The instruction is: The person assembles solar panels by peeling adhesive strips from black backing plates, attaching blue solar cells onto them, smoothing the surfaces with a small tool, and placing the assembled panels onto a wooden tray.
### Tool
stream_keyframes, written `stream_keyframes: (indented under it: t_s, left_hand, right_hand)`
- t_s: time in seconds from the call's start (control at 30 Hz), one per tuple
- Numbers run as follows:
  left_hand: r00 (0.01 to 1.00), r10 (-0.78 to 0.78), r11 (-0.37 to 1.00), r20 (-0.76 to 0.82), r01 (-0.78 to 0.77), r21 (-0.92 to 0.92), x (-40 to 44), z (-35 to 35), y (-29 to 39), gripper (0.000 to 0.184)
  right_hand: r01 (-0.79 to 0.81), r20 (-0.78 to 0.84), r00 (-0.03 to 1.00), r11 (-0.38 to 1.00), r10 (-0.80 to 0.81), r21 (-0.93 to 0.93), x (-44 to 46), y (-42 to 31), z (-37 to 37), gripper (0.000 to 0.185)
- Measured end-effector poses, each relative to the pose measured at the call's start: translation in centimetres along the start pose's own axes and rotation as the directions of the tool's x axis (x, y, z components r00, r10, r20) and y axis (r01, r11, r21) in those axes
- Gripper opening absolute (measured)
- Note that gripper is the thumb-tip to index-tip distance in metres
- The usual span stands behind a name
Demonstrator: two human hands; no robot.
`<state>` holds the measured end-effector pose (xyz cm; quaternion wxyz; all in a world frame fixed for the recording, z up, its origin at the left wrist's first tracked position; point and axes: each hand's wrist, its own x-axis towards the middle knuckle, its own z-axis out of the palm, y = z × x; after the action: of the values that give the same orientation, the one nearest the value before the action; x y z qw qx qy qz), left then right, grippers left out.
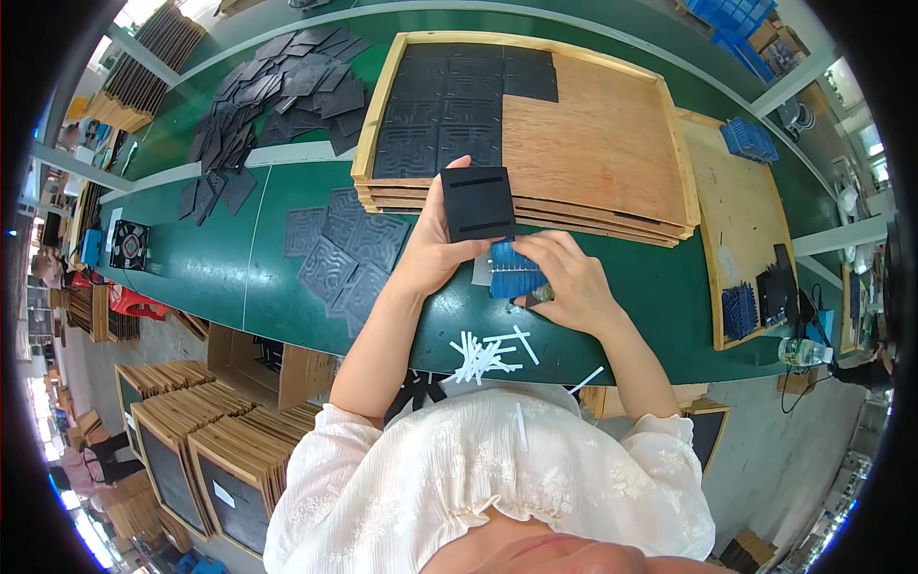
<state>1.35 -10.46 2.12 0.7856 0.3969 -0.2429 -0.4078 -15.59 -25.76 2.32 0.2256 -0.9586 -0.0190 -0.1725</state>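
My left hand point(438, 244) grips a black square plate point(478, 203) by its left and lower edges, tilted up above the table. Two long dark slots cross the plate's face. My right hand point(571, 282) curls over the right side of a blue ribbed block point(513, 270) with small shiny metal bits in rows, just below the plate. Beside the right thumb is a small dark piece point(541, 294), too unclear to name. Nearer my body lies a loose pile of white strips point(481, 358). Several patterned black plates point(354, 239) lie left of my left hand.
Ahead, a stacked wooden tray point(612, 143) holds rows of black plates on its left side. A heap of black plates point(287, 86) spreads at the far left. To the right, another wooden tray point(746, 206) carries blue racks point(749, 141). A small fan point(129, 245) stands left.
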Motion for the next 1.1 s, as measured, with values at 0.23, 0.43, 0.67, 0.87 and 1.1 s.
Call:
stream_keyframes:
  t_s: [0.23,0.43,0.67,0.87,1.1]
  left_hand:
    - [1.0,-0.002,1.0,0.002,0.002,0.005,0.05,-0.12,-0.1,0.1]
    - [1.0,-0.001,1.0,-0.011,0.001,0.009,0.02,-0.06,-0.05,0.099]
    - [1.0,-0.012,1.0,-0.011,0.012,0.003,-0.01,0.08,0.17,0.099]
    - [1.0,-0.012,1.0,-0.008,0.012,0.014,-0.05,0.01,0.16,0.1]
    - [1.0,-0.008,1.0,-0.008,0.008,-0.005,-0.01,0.1,0.21,0.101]
  right_hand:
    - [0.007,0.015,1.0,1.0,-0.007,0.003,0.16,-0.09,-0.33,0.076]
    - [0.002,0.018,1.0,1.0,-0.002,-0.007,-0.05,0.02,-0.43,0.076]
    - [0.0,0.007,1.0,1.0,0.0,0.008,0.18,0.05,-0.68,0.074]
    - [0.006,0.011,1.0,1.0,-0.006,-0.012,0.16,0.04,-0.69,0.073]
    - [0.023,-0.016,1.0,1.0,-0.023,-0.012,0.18,0.0,-0.89,0.072]
